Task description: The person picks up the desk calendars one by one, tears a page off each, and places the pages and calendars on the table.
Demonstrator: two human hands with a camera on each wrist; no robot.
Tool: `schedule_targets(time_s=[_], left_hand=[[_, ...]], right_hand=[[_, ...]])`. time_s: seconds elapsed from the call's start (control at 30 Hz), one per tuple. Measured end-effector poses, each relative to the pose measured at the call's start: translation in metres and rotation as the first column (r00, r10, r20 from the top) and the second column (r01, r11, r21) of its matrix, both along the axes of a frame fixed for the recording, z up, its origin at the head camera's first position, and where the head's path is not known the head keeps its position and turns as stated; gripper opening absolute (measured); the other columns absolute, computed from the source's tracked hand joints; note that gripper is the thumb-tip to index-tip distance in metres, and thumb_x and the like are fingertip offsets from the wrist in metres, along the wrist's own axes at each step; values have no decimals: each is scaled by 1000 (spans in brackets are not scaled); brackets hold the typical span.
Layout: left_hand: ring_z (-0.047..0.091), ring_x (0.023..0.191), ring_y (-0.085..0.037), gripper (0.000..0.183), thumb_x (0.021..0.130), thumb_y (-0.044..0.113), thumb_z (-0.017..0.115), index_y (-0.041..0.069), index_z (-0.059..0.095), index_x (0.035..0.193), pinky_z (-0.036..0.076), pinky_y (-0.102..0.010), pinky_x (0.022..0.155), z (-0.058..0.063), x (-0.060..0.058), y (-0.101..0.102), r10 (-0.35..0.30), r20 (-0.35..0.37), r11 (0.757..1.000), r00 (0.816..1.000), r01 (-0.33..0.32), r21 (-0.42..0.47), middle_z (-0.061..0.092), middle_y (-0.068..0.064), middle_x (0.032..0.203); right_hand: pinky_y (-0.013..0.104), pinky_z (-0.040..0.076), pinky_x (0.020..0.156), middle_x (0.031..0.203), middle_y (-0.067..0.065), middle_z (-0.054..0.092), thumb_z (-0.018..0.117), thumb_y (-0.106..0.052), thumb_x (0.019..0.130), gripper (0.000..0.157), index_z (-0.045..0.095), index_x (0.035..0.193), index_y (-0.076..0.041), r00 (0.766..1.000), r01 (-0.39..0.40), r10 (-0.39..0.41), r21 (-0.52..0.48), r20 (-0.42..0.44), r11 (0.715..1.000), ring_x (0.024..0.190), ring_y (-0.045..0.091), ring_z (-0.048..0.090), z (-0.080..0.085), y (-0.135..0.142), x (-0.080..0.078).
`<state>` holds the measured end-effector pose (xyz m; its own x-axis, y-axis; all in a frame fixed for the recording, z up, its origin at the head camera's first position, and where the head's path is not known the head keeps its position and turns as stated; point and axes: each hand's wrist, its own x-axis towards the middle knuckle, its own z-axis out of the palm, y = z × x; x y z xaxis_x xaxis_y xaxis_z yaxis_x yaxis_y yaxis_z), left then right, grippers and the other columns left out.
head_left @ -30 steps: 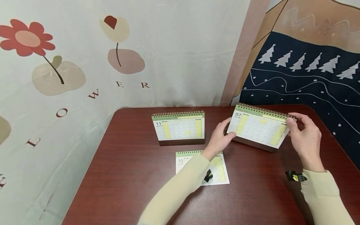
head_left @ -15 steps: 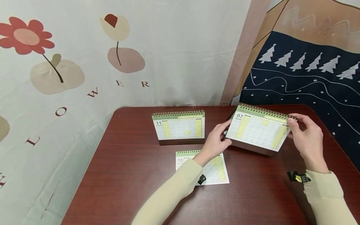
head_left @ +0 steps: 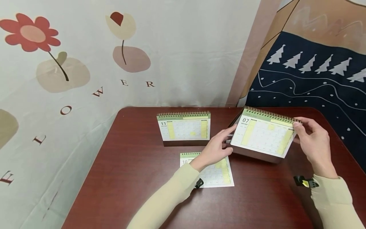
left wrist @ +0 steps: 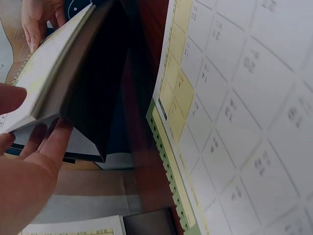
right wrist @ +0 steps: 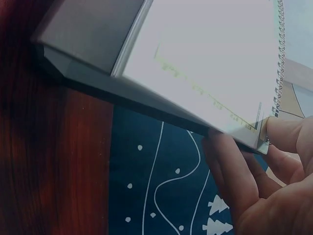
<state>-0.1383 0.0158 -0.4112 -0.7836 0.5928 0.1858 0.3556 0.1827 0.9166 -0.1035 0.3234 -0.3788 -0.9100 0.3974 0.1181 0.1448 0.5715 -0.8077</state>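
Observation:
A spiral-bound desk calendar (head_left: 264,136) showing 07 is tilted at the right of the table, its right end higher. My right hand (head_left: 314,148) pinches its upper right corner, thumb on the front page and fingers behind, as the right wrist view shows. At its left end is my left hand (head_left: 213,151). The fingers reach to the open side of the dark base (left wrist: 80,83), and the thumb stands off the page. A second calendar (head_left: 184,128) showing 11 stands upright further left. Partly under my left forearm lies a flat calendar sheet (head_left: 215,176) showing 10.
The brown table (head_left: 128,178) has its back edge against a pale flower-patterned cloth (head_left: 186,73). A dark blue cloth (head_left: 308,82) with white trees hangs at the right edge. My left sleeve (head_left: 166,194) crosses above the table's front half.
My left thumb has come off the front of the 07 calendar, and the left hand has drawn back slightly to the left. The calendar has tipped down slightly at the front in my right hand.

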Motion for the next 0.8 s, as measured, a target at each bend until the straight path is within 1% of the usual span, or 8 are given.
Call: schedule_targets(time_s=[0.13, 0.27, 0.37, 0.43, 0.5, 0.63, 0.73, 0.8], left_hand=[[48, 124, -13, 84, 87, -6, 59, 33, 24, 153, 47, -19, 89, -1, 2, -4, -33, 1, 999, 999, 33, -3, 33, 5, 152], [51, 120, -12, 85, 88, -5, 61, 33, 24, 153, 48, -18, 86, -1, 5, -5, -33, -15, 999, 999, 32, -22, 32, 8, 153], [55, 114, -10, 86, 87, -8, 62, 32, 25, 153, 50, -19, 82, -1, 6, -6, -38, -9, 999, 999, 38, -9, 34, 8, 152], [57, 110, -8, 86, 87, -9, 61, 32, 26, 153, 51, -19, 81, -1, 7, -6, -49, 2, 999, 999, 49, 3, 38, 5, 149], [60, 106, -7, 86, 87, -10, 61, 33, 26, 153, 52, -20, 80, -1, 7, -6, -57, 16, 998, 998, 57, 14, 44, 0, 143], [62, 101, -7, 86, 87, -7, 62, 39, 27, 152, 51, -20, 81, 0, 9, -8, -51, 34, 999, 998, 51, 9, 52, -10, 134], [63, 101, -8, 86, 88, -6, 63, 41, 27, 151, 51, -20, 82, 0, 11, -9, -45, 68, 999, 997, 44, 18, 53, -12, 136], [63, 103, -8, 86, 88, -6, 63, 43, 28, 150, 51, -20, 83, 1, 12, -9, -44, 98, 999, 994, 41, 35, 52, -10, 138]], right_hand=[[11, 50, 60, 114, 8, 52, 47, -36, 101, 48, 50, 138, -6, 1000, -16, 16, -5, 3, 1000, 72, -5, 57, -1, -1, 1], [12, 51, 61, 114, 9, 53, 48, -36, 100, 48, 50, 138, -6, 1000, -26, 26, -18, 1, 999, 73, -3, 58, -1, -3, 2], [13, 51, 62, 113, 6, 53, 48, -37, 100, 48, 51, 137, -6, 999, -37, 36, -22, -3, 999, 74, -2, 58, -1, -3, 3], [13, 51, 62, 113, 6, 52, 47, -38, 100, 50, 50, 138, -6, 999, -40, 40, -13, -3, 999, 75, -1, 58, -1, -3, 3], [13, 51, 62, 116, 8, 52, 46, -39, 100, 51, 50, 139, -7, 999, -41, 41, -5, 2, 999, 76, 1, 58, -1, -4, 3], [12, 50, 61, 121, 12, 52, 45, -41, 100, 53, 48, 141, -8, 999, -37, 36, 7, 15, 999, 78, 5, 57, -1, -4, 2], [11, 50, 61, 123, 14, 52, 44, -42, 100, 53, 47, 141, -8, 999, -44, 44, 7, 20, 999, 79, 7, 58, -1, -4, 2], [11, 50, 62, 124, 14, 51, 44, -42, 100, 54, 47, 142, -8, 998, -54, 54, 3, 23, 999, 79, 8, 58, -1, -4, 1]])
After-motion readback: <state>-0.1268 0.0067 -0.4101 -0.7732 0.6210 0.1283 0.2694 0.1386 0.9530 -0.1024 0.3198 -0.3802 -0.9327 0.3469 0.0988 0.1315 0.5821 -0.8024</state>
